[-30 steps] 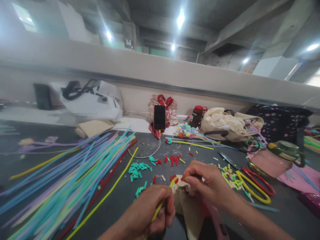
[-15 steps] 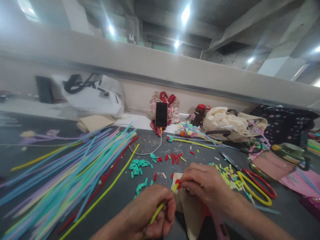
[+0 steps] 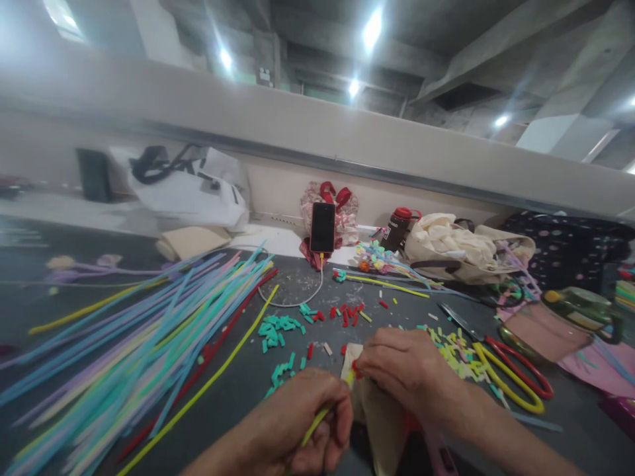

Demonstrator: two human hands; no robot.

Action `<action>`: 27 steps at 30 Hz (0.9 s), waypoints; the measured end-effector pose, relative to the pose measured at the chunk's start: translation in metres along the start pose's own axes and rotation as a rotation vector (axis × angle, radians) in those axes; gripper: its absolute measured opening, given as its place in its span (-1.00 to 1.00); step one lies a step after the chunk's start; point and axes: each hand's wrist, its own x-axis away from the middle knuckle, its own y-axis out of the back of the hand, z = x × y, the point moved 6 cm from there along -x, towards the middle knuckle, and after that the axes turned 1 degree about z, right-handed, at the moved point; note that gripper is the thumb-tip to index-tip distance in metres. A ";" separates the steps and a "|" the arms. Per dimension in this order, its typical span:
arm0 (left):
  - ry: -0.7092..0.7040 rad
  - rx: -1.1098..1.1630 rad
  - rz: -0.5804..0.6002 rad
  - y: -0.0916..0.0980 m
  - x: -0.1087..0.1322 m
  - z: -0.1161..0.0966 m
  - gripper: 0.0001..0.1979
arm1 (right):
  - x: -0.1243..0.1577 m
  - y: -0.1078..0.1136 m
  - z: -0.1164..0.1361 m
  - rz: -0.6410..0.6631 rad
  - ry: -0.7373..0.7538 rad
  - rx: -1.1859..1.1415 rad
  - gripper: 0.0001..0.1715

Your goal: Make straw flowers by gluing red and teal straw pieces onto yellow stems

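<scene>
Left hand [image 3: 300, 413]: grips yellow stem [image 3: 316, 424]
Right hand [image 3: 411, 367]: pinches red bit [image 3: 354, 365] (fingertips partly hidden)
Phone [image 3: 322, 227]: near worktop's [image 3: 243, 390] back edge

Dark grey tabletop [image 3: 243, 377], long pale cream partition [image 3: 317, 129] behind it with narrow grey strip [image 3: 336, 164], rough concrete beams [image 3: 486, 49] overhead, glaring white ceiling lights [image 3: 372, 28]

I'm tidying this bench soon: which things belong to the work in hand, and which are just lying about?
Likely in use:
- yellow stem, in the left hand
- red bits
- teal bits
- stem bundle
- scissors

Likely just lying about:
- phone
- bottle
- white bag
- dotted bag
</scene>
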 end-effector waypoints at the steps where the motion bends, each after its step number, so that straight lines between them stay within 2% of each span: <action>1: 0.003 -0.001 -0.005 0.000 0.000 0.000 -0.74 | 0.000 0.000 0.000 0.006 -0.003 -0.001 -0.79; 5: -0.026 0.017 -0.050 0.001 0.001 0.000 -0.75 | 0.001 0.000 0.001 0.002 -0.002 -0.004 -0.80; 11: -0.038 0.018 -0.048 -0.001 0.002 0.000 -0.73 | 0.001 0.002 0.004 0.012 0.003 0.002 -0.80; 18: 0.024 0.011 0.043 -0.002 0.000 -0.001 -0.72 | 0.002 0.006 0.009 -0.044 0.078 0.065 -0.79; 22: -0.005 0.023 0.007 0.000 0.000 0.000 -0.71 | 0.002 0.005 0.009 -0.048 0.076 0.064 -0.80; 27: -0.075 0.004 0.043 -0.001 -0.001 -0.004 -0.70 | 0.002 0.013 0.010 -0.130 0.085 -0.029 -0.82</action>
